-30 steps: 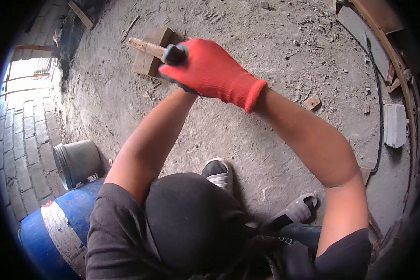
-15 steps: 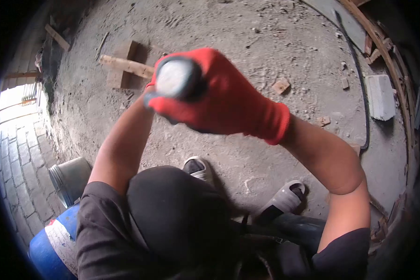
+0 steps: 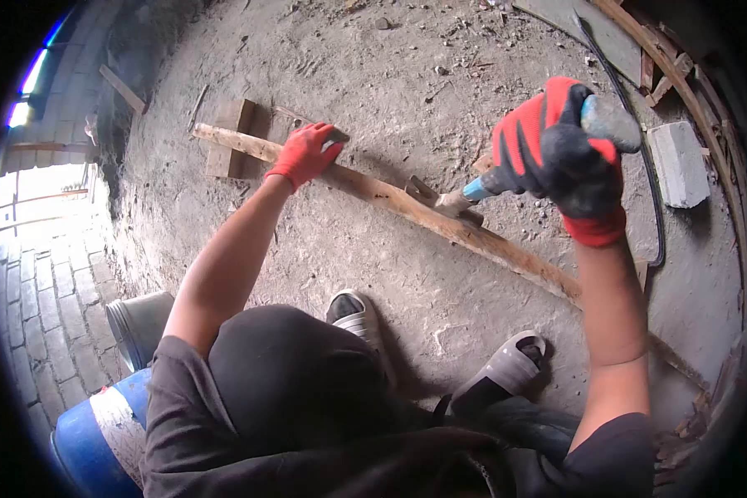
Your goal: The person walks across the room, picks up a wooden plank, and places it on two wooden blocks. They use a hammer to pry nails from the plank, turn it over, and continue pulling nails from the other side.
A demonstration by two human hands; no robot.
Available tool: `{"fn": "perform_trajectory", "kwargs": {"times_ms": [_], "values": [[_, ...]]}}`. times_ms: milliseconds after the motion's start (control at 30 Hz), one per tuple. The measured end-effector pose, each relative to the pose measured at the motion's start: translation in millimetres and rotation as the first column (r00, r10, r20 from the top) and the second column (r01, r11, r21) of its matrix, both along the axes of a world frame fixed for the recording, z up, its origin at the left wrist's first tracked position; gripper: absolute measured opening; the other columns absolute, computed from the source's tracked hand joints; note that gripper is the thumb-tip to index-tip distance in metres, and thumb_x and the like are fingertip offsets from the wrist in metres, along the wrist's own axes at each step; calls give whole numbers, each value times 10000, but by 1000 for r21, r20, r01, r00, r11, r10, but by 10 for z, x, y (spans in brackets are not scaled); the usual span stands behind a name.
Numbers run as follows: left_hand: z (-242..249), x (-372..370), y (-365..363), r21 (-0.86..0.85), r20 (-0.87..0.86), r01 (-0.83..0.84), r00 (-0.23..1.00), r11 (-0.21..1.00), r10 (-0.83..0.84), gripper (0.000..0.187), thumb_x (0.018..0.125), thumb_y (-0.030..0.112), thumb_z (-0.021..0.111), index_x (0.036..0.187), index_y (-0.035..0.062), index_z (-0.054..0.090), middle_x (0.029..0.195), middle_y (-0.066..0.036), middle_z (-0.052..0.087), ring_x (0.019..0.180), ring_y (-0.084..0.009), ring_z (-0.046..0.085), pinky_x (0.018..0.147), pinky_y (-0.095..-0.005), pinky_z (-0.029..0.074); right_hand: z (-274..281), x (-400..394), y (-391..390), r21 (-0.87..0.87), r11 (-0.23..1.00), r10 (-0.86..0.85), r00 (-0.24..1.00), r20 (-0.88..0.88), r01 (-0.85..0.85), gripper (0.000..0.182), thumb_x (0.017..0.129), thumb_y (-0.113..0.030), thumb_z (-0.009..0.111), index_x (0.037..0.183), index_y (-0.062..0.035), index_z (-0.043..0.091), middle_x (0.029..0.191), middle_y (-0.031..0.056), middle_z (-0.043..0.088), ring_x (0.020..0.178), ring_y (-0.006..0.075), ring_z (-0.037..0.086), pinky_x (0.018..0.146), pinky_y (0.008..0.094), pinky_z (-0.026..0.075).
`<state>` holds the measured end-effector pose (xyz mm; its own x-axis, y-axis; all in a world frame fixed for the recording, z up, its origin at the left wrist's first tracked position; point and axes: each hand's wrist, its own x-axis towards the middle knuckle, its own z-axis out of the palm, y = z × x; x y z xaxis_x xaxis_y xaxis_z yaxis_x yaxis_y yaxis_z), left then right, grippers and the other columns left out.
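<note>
A long, rough wooden plank [image 3: 373,189] lies slantwise above the dusty ground in front of me. My left hand [image 3: 307,153], in a red glove with dark fingertips, grips it near its left end. My right hand [image 3: 560,153], gloved in red and black, is wrapped round the handle of a hammer [image 3: 478,189]. Blue shows on the handle, and its thick grey butt sticks out past my fist. The hammer's metal head is down at the middle of the plank; whether it touches the wood is hard to tell.
A wooden block [image 3: 231,141] sits under the plank's left end. To the right are a white block [image 3: 679,164], a dark bent bar [image 3: 631,100] and scrap wood. A grey bucket [image 3: 141,324] and a blue barrel [image 3: 100,432] stand at lower left. My sandalled feet are below the plank.
My right hand has come down and right from close before the camera, bringing the hammer head to the plank. My left hand, hidden behind it before, now shows on the plank.
</note>
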<state>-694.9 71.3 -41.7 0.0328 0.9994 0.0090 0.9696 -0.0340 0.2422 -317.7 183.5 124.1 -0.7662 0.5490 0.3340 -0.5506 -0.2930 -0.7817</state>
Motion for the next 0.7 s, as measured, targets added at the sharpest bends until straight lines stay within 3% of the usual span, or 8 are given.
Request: {"fn": "perform_trajectory", "kwargs": {"times_ms": [233,267,333,433,567,633,667,700], "values": [[333,876,17,-296,793,156,590,942,151,410,963,368,531,1072,-6,660,945,-112,711,867,-162,659,792,-315,506,117,-99,251,65,983,177,983,-55,-174,252,898,-334,600,825,-171,421,588,-46,448,519,137,457,605,343,371],[334,878,4,-302,742,240,667,923,69,443,989,362,497,1130,-38,625,993,-91,695,915,-139,617,833,-297,492,163,-172,219,76,987,150,986,-68,-145,247,896,-325,600,822,-171,422,587,-50,445,517,134,449,610,339,359],[348,915,-73,-473,869,340,330,813,368,484,999,432,463,1048,-1,674,837,-74,686,718,-117,618,653,-278,492,197,-364,149,137,987,97,986,-136,-78,237,942,-333,512,875,-135,401,605,-4,431,490,181,436,561,355,396],[378,692,-118,-562,814,381,411,734,410,467,999,446,467,919,27,657,697,-22,610,594,-87,546,536,-263,439,314,-615,67,251,960,131,991,-16,-123,277,919,-340,561,825,-132,405,587,1,440,469,179,428,517,354,394],[226,363,-292,-528,848,291,220,798,481,346,983,370,525,809,79,594,614,18,508,561,-79,497,513,-258,411,314,-1116,-141,278,952,125,992,35,-129,310,919,-347,580,801,-123,401,529,0,417,417,161,404,458,325,386],[167,135,-419,-332,917,180,-170,926,361,289,970,345,551,829,93,565,674,32,515,590,-67,493,512,-251,403,243,-1374,-184,229,968,73,989,130,-101,307,932,-325,578,795,-118,398,535,7,418,431,160,417,468,316,390],[252,-40,-491,-265,964,41,-17,963,266,283,972,266,539,761,78,528,661,14,496,609,-79,510,528,-264,414,205,-1536,-225,182,981,42,988,147,-69,282,943,-283,580,799,-113,408,538,5,403,446,138,413,475,305,388],[163,-284,-549,-272,958,-50,-111,961,265,147,938,170,519,821,81,529,723,20,512,659,-84,516,565,-255,414,209,-1713,-279,184,979,61,987,151,-89,282,943,-283,580,799,-113,408,538,5,403,446,138,413,475,305,388]]}}
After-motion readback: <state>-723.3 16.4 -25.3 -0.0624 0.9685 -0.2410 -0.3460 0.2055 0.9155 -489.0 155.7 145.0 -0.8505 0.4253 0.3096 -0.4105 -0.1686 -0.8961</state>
